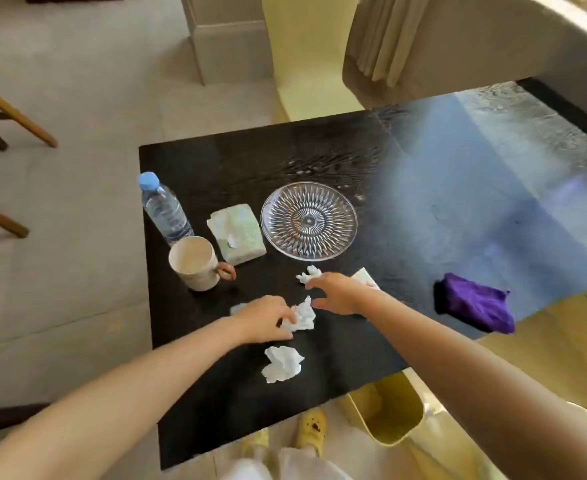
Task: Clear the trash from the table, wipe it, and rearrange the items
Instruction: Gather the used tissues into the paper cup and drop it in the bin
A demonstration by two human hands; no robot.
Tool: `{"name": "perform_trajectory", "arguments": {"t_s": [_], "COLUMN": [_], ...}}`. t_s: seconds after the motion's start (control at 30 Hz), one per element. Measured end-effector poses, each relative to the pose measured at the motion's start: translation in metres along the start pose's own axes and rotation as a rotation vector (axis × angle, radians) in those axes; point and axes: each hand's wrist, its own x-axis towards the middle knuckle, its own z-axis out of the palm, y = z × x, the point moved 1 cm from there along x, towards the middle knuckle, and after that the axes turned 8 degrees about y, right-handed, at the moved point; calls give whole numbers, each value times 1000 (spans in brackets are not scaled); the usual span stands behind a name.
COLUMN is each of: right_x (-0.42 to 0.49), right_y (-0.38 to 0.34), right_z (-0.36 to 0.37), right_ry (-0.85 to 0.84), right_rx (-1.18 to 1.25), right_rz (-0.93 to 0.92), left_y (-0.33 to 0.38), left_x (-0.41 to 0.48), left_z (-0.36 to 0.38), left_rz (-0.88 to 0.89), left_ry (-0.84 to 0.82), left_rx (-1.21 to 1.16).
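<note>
1. Left hand (267, 318) pinches a tissue wad (302, 315) mid-bench (319, 154); a loose grip could drop it.
2. Right hand (337, 294), fingers spread wide, holds nothing and touches a far wad (310, 274) (plate (308, 220) just beyond); overreach could knock the glass.
3. A near wad (282, 363) lies by the edge; an arm sweep might send it past the bin (389, 410).

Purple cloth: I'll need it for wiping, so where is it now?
In the head view, the purple cloth lies bunched at the table's right edge, right of the right hand.
</note>
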Motion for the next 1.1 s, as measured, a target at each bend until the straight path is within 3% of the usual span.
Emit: {"name": "perform_trajectory", "arguments": {"t_s": [0.13, 0.23, 0.33, 0.47, 0.63, 0.87, 0.97, 1.1], "right_x": [0, 7, 9, 10, 8, 1, 3, 6], "right_y": [-3, 1, 2, 6, 7, 9, 25, 60], "right_z": [36, 59, 74, 83, 78, 51, 33, 0], "right_ry": [39, 50, 79, 97, 62, 52, 99, 410], "right_rx": [-152, -295, -371, -198, 240, 504, 371, -80], "right_rz": [-73, -137, -141, -44, 65, 106, 118, 226], "left_y": [7, 3, -4, -12, -11, -4, 0, 3], "left_x": [-19, -18, -19, -17, -6, 12, 16, 22], "left_z": [49, 60, 68, 70, 64, 54, 51, 45], "left_rz": [-3, -4, -93, -285, -368, -358, -380, -381], "left_ry": [-192, -150, -98, 33, 273, 244, 279, 281], "left_rx": [186, 251, 157, -98, -308, -455, -461, -422]}}
